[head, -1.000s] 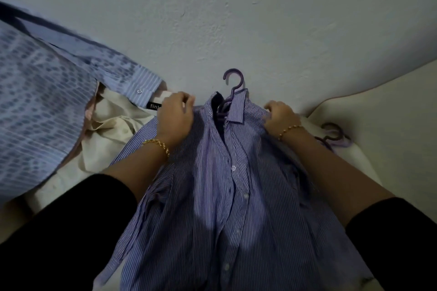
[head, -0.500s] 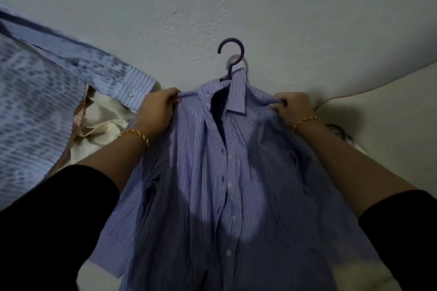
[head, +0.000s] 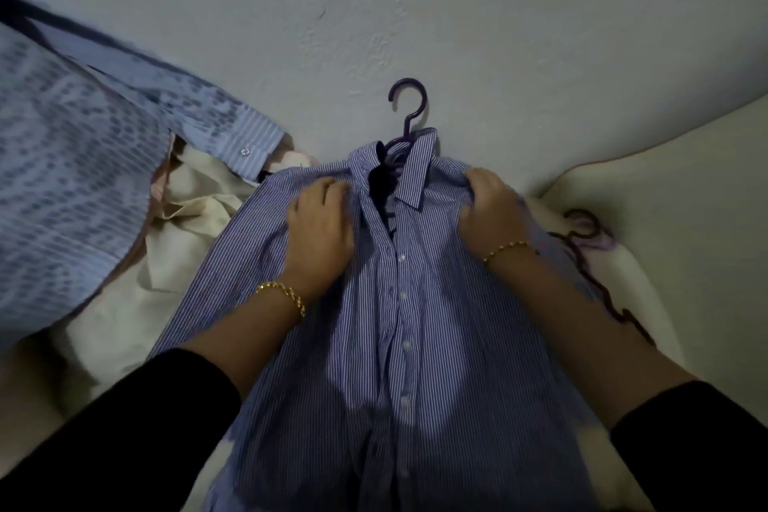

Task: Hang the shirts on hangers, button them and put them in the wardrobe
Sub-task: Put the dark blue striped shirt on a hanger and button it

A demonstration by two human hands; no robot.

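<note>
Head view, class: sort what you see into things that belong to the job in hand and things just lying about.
In use: striped shirt; purple hanger inside it; left hand and right hand, both on the shirt.
Lying about: patterned blue shirt, cream cloth, spare hangers at the right.

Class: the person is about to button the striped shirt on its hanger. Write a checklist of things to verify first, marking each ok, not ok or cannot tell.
1. Hanger is inside the striped shirt, with its hook out above the collar: ok.
2. Both shoulders are seated on the hanger's arms: cannot tell, fabric hides them.
3. Left hand and right hand each have a grip on the shirt beside the collar: ok.
4. Neck opening is closed: not ok, it gapes.
5. The buttons further down are fastened: cannot tell.
</note>
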